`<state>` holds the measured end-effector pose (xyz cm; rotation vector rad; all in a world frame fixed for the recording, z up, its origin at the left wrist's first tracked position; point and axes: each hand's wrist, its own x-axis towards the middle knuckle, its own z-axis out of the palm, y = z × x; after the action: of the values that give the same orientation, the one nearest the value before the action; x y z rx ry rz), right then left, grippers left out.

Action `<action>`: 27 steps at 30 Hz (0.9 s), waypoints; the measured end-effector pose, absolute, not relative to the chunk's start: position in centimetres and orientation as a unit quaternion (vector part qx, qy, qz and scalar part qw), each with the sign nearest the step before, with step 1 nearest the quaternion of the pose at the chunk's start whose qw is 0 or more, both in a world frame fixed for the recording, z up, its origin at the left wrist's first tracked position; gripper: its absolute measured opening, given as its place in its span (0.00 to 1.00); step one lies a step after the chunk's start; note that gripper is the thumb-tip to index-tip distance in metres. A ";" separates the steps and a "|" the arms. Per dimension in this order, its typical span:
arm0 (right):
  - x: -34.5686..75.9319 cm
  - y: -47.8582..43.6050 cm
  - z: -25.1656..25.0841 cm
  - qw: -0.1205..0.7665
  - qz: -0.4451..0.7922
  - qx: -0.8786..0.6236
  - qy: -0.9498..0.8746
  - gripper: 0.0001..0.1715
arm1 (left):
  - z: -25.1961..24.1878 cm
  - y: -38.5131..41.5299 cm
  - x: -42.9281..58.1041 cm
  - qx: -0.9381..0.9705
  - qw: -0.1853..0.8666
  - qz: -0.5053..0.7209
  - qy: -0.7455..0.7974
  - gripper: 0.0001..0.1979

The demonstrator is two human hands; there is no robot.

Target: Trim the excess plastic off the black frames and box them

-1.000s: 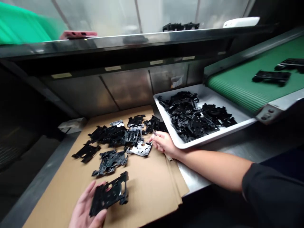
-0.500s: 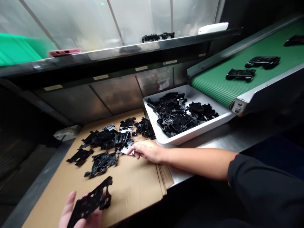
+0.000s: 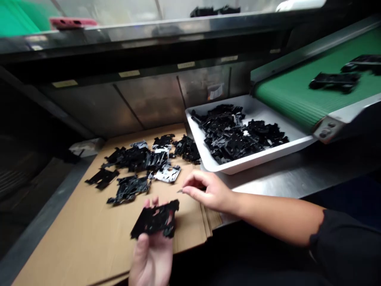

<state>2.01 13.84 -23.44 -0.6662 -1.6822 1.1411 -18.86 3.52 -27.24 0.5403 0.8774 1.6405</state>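
Note:
My left hand (image 3: 153, 256) holds a flat black plastic part (image 3: 154, 218) with cut-outs, thumb at its near edge and fingertips showing behind it. To its upper right, my right hand (image 3: 210, 190) pinches a small thin pointed piece (image 3: 180, 191) between thumb and forefinger; its kind is too small to make out. Beyond both hands, more black plastic parts (image 3: 129, 188) lie in a loose group on the cardboard sheet (image 3: 89, 230). A silvery grey part (image 3: 167, 174) lies just past my right fingertips.
A white tray (image 3: 235, 165) heaped with black parts stands behind my right arm. Above its far right side ends a green conveyor belt (image 3: 300, 99) carrying black parts (image 3: 335, 81). A metal shelf (image 3: 143, 35) crosses the back, with a pinkish-red phone-like object (image 3: 73, 23) on it.
My left hand has moved right and up with the black part, now flatter. My right hand has drawn back from the parts, its fingers closing to a pinch. The camera view has shifted.

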 end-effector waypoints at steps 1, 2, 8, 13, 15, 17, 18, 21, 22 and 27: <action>2.1 13.8 -23.4 0.482 0.464 -0.271 -0.692 0.13 | -27.0 3.6 -18.3 0.220 0.548 0.705 0.391 0.25; 2.2 13.6 -23.3 0.482 0.461 -0.267 -0.696 0.11 | -26.9 3.6 -17.8 0.214 0.536 0.707 0.409 0.27; 2.8 12.1 -23.3 0.460 0.341 -0.228 -0.788 0.08 | -26.7 2.8 -16.5 0.256 0.527 0.699 0.410 0.38; 2.9 11.3 -23.3 0.410 0.283 -0.219 -0.839 0.09 | -26.6 2.4 -16.1 0.306 0.514 0.702 0.387 0.38; 3.0 11.0 -23.4 0.406 0.264 -0.216 -0.848 0.09 | -26.6 2.3 -16.0 0.328 0.511 0.697 0.381 0.39; 3.0 10.9 -23.4 0.407 0.252 -0.213 -0.852 0.09 | -26.7 2.3 -16.0 0.348 0.508 0.690 0.381 0.41; 3.0 10.8 -23.4 0.405 0.249 -0.212 -0.854 0.09 | -26.7 2.2 -16.0 0.356 0.506 0.686 0.383 0.42; 3.1 10.7 -23.4 0.395 0.242 -0.212 -0.861 0.09 | -26.7 2.1 -15.8 0.371 0.499 0.678 0.391 0.43; 3.1 10.7 -23.4 0.391 0.240 -0.214 -0.863 0.09 | -26.6 2.0 -15.7 0.374 0.496 0.676 0.396 0.43; 3.2 10.6 -23.1 0.377 0.243 -0.219 -0.867 0.10 | -26.5 1.9 -15.5 0.368 0.484 0.676 0.416 0.44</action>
<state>3.21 10.60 -23.07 -0.5597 -2.2162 0.6207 -15.51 1.90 -26.51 0.8955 1.0142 1.6461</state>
